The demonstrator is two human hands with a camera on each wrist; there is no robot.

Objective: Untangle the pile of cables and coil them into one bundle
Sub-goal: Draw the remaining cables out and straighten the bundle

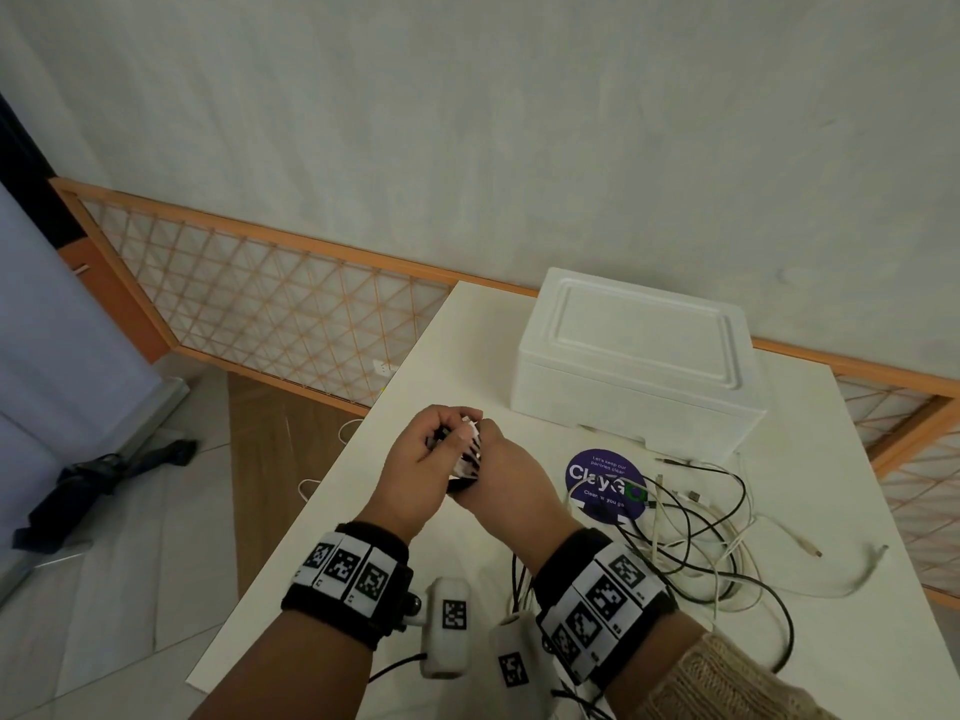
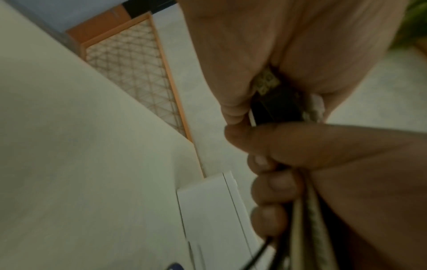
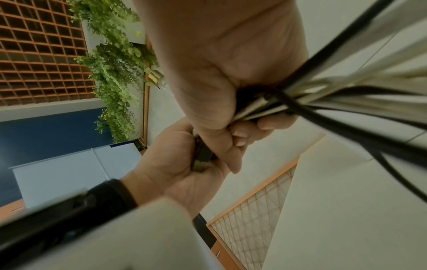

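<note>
Over the table's left part, my two hands are pressed together. My right hand (image 1: pixel 493 459) is fisted round a bundle of black and white cables (image 3: pixel 323 95), as the right wrist view shows. My left hand (image 1: pixel 441 444) curls round the black plug ends (image 3: pixel 202 157) sticking out of that fist. The rest of the cables (image 1: pixel 696 532) trail from under my right wrist into a loose tangle on the table to the right. In the left wrist view my left palm (image 2: pixel 242 64) wraps the dark plug ends (image 2: pixel 277 107), with the right hand's fingers (image 2: pixel 272 186) just below.
A white foam box (image 1: pixel 634 356) stands at the back of the white table (image 1: pixel 831 459), with a round purple sticker (image 1: pixel 587 472) in front of it. The table's left edge is close beside my left hand. A white cord (image 1: pixel 306 485) and a dark bag (image 1: pixel 98 485) lie on the floor.
</note>
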